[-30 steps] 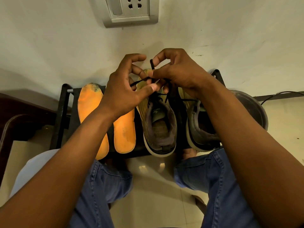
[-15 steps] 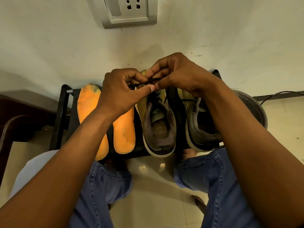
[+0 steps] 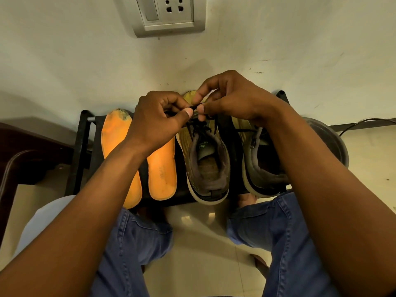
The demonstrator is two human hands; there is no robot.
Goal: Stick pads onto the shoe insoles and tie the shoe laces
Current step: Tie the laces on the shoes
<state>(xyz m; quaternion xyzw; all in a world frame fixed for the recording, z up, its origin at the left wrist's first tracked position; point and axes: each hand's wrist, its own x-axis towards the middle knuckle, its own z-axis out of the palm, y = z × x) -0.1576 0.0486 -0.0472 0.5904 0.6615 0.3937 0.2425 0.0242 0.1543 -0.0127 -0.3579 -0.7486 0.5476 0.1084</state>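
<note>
Both hands' grip pinches black lace (image 3: 194,107) above left shoe (image 3: 205,159); insoles (image 3: 162,172) beside; right forearm hides right shoe (image 3: 261,168).

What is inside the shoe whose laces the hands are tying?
The shoe shows a bare grey footbed and no orange insole; its toe part is hidden under the tongue, the black lace and both hands.
</note>
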